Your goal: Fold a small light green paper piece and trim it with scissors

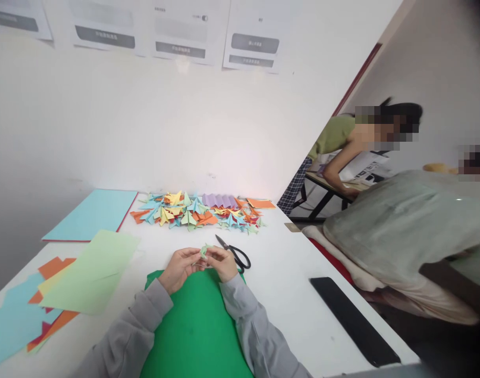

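Between my two hands is a small piece of folded light green paper [204, 251], pinched by the fingertips from both sides. My left hand [180, 269] closes on its left side, and my right hand [223, 262] grips the right. The exact folded shape is partly hidden by my fingers. Just beyond my right hand lies a pair of scissors [240, 256] with black handles, its blades pointing away to the left. Beneath my hands spreads a green sheet or cloth [194, 320].
Several colourful folded paper pieces [188, 211] are heaped along the wall. Blue sheets [94, 212] and loose coloured paper [90, 273] lie at left. A long black object [353, 320] rests at right. Two people are beyond the table's right edge, one in a grey-green top [397, 226].
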Demonstrator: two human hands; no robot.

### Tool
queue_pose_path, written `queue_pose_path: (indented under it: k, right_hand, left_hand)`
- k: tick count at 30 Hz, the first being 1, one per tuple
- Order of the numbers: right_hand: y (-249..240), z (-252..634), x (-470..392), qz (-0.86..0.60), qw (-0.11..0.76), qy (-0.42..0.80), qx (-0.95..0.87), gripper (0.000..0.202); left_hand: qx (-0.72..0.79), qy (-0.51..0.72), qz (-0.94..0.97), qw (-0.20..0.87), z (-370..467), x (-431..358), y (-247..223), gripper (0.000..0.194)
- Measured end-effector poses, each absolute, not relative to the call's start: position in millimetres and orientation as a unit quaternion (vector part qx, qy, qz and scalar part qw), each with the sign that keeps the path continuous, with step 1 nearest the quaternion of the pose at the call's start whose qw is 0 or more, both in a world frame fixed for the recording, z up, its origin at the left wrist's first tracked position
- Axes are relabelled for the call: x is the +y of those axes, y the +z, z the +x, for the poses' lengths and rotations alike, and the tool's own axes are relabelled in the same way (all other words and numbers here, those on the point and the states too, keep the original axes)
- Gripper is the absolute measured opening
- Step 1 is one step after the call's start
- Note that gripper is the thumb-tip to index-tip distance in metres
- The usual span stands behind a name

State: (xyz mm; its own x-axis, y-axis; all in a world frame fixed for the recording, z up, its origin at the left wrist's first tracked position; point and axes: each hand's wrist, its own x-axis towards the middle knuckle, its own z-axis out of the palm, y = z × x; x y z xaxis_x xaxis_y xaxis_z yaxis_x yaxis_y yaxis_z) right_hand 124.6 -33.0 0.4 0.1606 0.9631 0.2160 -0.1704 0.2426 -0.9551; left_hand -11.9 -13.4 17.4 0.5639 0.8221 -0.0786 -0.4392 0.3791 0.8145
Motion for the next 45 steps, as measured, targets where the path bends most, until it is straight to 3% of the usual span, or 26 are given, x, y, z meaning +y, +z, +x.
queue_pose_path:
  k: [7,12,26,45]
  right_hand:
    - [6,118,-41,-0.417,0.642,0.407,-0.499,0.026]
    - [10,116,-46,-0.476,0.626,0.286,-0.548,0.016]
    - [12,113,-56,-0.501,0.545,0.03,-0.672,0.012]
    - [-1,111,-53,-0.552,0.488,-0.034,-0.675,0.012]
  left_hand:
    - [0.226,0.397,0.349,0.818,-17,-6,17,0.016]
    - [0.199,0.384,0.339,0.836,-15,-4,16,0.011]
    - [0.203,0.38,0.367,0.825,-14,1,14,0.009]
    - [0.27,0.398,0.397,0.782,-14,0,13,0.021]
